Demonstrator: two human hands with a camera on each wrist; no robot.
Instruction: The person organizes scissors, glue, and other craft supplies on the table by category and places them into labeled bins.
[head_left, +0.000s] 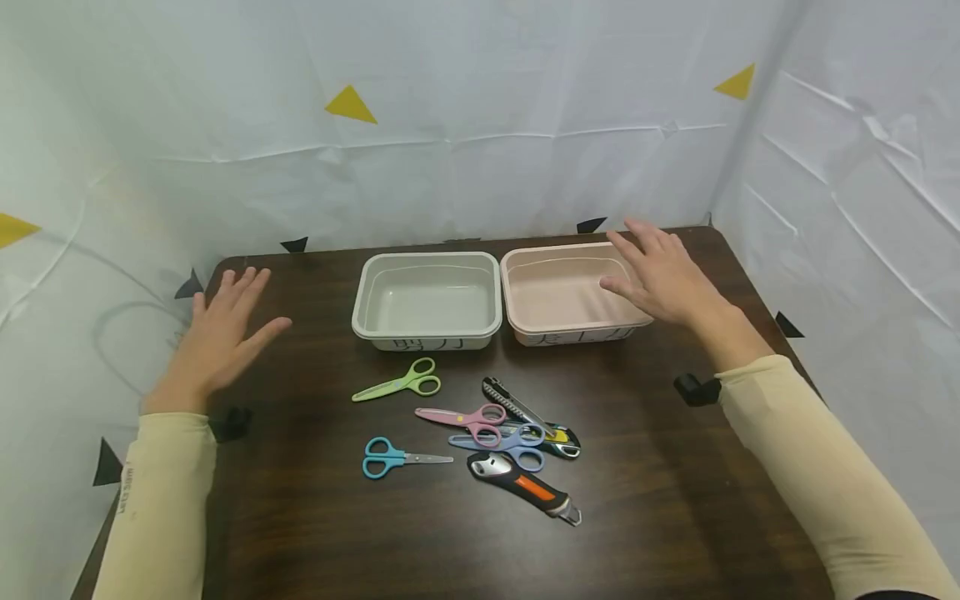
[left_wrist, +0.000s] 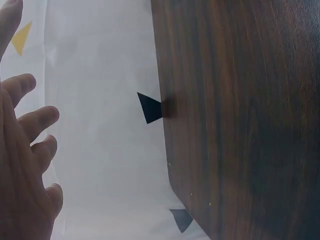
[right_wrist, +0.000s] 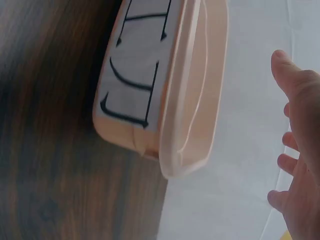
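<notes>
My left hand [head_left: 221,343] is raised over the table's left side, fingers spread, holding nothing. With its fingers apart and nothing in it, my right hand [head_left: 666,279] hovers by the pink bin [head_left: 558,292], overlapping its right end in the head view. A grey-white bin [head_left: 427,298] stands beside the pink one. In front of them lie green scissors [head_left: 405,381], pink scissors [head_left: 461,418], lavender-blue scissors [head_left: 504,443] and small turquoise scissors [head_left: 397,457]. A black-and-orange utility knife [head_left: 525,487] lies nearest me. Another utility knife [head_left: 564,440] and a black-handled cutter [head_left: 506,396] lie partly under the scissors.
The dark wooden table [head_left: 315,517] is enclosed by white sheeting [head_left: 465,192] at the back and sides. Yellow and black triangle markers are stuck on the sheeting and near the table edges. Labels with handwritten characters face front on both bins.
</notes>
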